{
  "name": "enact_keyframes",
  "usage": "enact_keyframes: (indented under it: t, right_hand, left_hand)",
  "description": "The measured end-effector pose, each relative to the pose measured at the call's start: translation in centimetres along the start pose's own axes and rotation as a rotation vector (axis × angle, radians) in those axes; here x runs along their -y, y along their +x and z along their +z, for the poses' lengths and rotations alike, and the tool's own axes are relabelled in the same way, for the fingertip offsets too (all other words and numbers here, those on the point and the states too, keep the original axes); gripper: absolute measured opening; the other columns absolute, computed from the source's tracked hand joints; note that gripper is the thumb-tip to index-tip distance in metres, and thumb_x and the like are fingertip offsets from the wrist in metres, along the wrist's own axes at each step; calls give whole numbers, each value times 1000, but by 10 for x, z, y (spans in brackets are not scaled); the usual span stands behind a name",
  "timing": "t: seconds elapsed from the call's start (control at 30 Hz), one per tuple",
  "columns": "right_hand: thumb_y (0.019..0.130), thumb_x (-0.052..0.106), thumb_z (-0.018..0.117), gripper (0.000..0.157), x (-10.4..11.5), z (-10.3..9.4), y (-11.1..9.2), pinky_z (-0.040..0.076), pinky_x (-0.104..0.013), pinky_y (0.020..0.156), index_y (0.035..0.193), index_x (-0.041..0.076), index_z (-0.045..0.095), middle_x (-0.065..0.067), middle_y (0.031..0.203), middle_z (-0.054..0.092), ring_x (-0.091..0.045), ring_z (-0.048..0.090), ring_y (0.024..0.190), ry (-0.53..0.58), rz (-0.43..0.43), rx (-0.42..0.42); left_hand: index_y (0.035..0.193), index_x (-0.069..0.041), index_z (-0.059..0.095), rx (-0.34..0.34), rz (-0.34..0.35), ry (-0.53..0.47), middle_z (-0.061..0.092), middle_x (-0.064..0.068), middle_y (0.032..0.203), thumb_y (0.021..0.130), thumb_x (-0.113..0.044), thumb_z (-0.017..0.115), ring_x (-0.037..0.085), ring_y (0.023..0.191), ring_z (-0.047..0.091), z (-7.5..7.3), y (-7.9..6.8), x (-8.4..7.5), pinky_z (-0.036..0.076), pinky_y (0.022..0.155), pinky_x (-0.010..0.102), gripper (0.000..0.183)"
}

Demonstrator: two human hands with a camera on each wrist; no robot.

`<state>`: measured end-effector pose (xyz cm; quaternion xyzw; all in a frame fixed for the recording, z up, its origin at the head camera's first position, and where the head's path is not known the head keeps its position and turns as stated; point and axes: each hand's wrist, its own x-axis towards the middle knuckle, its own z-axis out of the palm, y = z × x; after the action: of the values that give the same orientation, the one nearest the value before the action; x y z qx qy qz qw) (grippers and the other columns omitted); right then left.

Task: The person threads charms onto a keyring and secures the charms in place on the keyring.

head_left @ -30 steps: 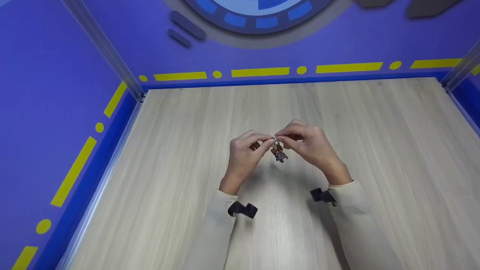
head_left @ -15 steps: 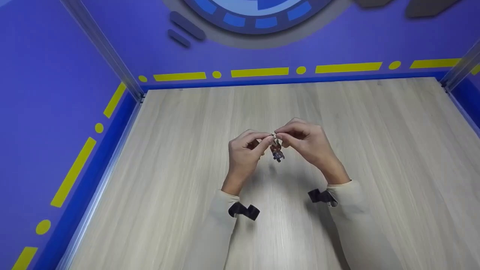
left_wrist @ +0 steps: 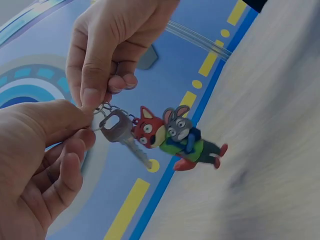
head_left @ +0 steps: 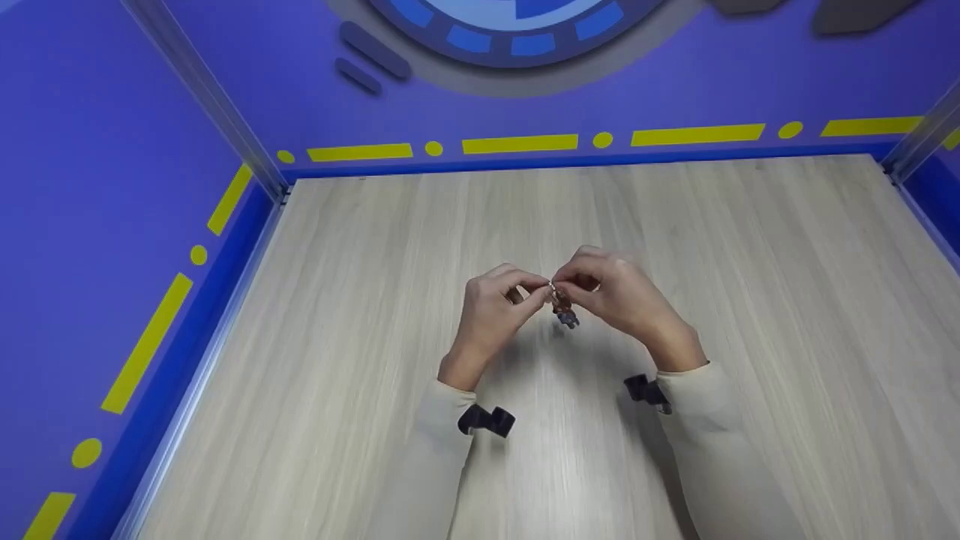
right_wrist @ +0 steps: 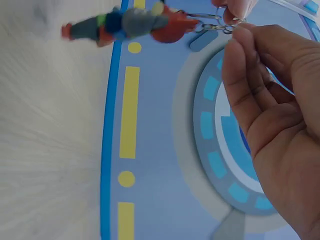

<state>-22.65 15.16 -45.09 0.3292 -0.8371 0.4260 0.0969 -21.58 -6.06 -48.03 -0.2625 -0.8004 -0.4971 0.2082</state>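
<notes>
Over the table, my two hands meet at a small metal key ring (left_wrist: 96, 126). In the head view, my left hand (head_left: 491, 311) pinches it between thumb and fingers. The fingertips of my right hand (head_left: 622, 296) pinch the ring or its short chain; which one is hidden behind them. A silver key (left_wrist: 119, 131) hangs from the ring in the left wrist view. Beside it dangles a charm (left_wrist: 175, 137) shaped like a red fox and a grey rabbit, joined by a chain. The charm (right_wrist: 125, 25) looks blurred in the right wrist view.
Below the hands lies a light wood-grain tabletop (head_left: 390, 315). Blue panels (head_left: 525, 105) with yellow marks stand along its back and left side, joined by metal corner posts. Each sleeve carries a black wrist mount (head_left: 487, 421).
Both hands rise slightly, then come back down a little nearer the body and to the right. The charm swings with them. Both hands keep their pinch at the ring.
</notes>
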Motion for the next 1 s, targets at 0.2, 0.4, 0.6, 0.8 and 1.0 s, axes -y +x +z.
enact_keyframes:
  t: [0.2, 0.4, 0.6, 0.8, 1.0]
  right_hand:
    - [91, -4, 81, 9, 0, 1, 0, 50, -21, 68, 96, 4, 81, 0, 89, 69, -12, 60, 77, -7, -4, 25]
    - [92, -3, 81, 10, -4, 1, -1, 53, -18, 70, 97, 6, 82, 2, 88, 71, -12, 64, 77, 78, -28, -60]
    - [94, -2, 78, 9, -4, 2, 0, 56, -20, 68, 98, 5, 82, 0, 89, 71, -15, 66, 74, 235, -12, -120]
    - [95, -4, 76, 10, -2, 3, 0, 58, -23, 67, 102, 3, 81, -7, 91, 72, -18, 68, 73, 360, -4, -148]
    - [96, -4, 76, 10, -3, 2, 0, 56, -23, 66, 101, 2, 81, -8, 90, 71, -18, 66, 72, 360, 4, -153]
  left_hand:
    - [89, -2, 82, 33, 67, 100, 76, 5, 84, 93, -6, 83, 15, 68, 67, -2, 0, -1, 57, 63, 25, 5]
    - [93, -2, 82, -12, 64, -20, 75, 4, 85, 94, -7, 82, 11, 65, 65, -4, 0, -2, 55, 60, 22, 5]
    - [96, 0, 82, -86, 65, -136, 75, 5, 85, 95, -6, 81, 12, 58, 65, -2, 2, -4, 54, 53, 24, 6]
    - [97, 1, 82, -144, 13, -246, 75, 5, 87, 94, -5, 81, 15, 56, 65, 1, 1, -7, 54, 47, 26, 7]
    - [97, 1, 82, -134, -64, -293, 73, 5, 86, 95, -7, 81, 15, 57, 63, 4, 0, -7, 54, 47, 27, 8]
